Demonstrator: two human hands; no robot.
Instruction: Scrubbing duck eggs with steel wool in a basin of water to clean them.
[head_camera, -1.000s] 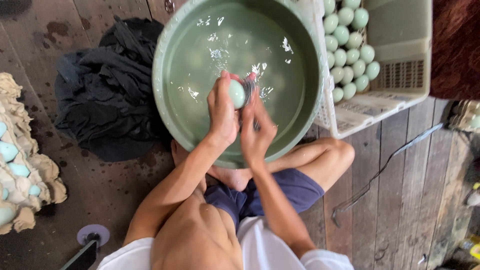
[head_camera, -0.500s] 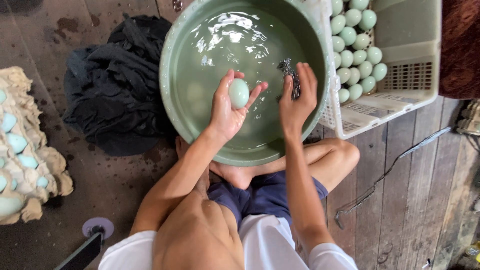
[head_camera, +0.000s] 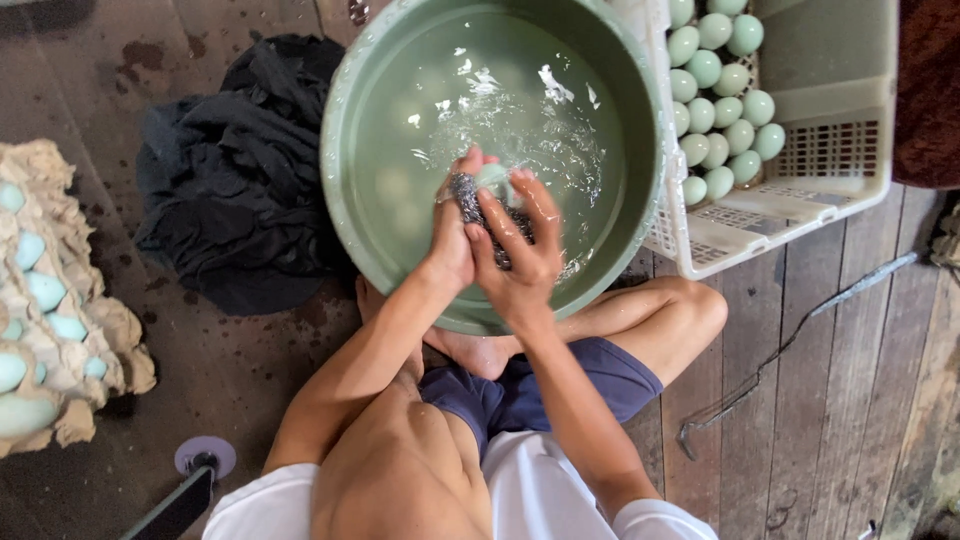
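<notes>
Egg (head_camera: 493, 180) in left hand (head_camera: 455, 240) grip, closed; right hand (head_camera: 520, 250) w/ scourer (head_camera: 478, 215) pressed on it

Fingers of the left hand (head_camera: 455, 235) and right hand (head_camera: 520, 255) are covering most of the pale egg (head_camera: 493, 180) and scouring pad (head_camera: 470, 200). Top edge is cutting off the green basin (head_camera: 345, 150); left edge is cutting the egg trays (head_camera: 60, 300); the crate (head_camera: 830, 150) is running past the top.

The floor is worn wooden planks (head_camera: 860, 400), damp and dark-stained on the left, drier and paler on the right. A dark crumpled cloth (head_camera: 240, 180) lies at far left. A thin cable, or perhaps a wire (head_camera: 780, 350), trails across the right-hand boards.
</notes>
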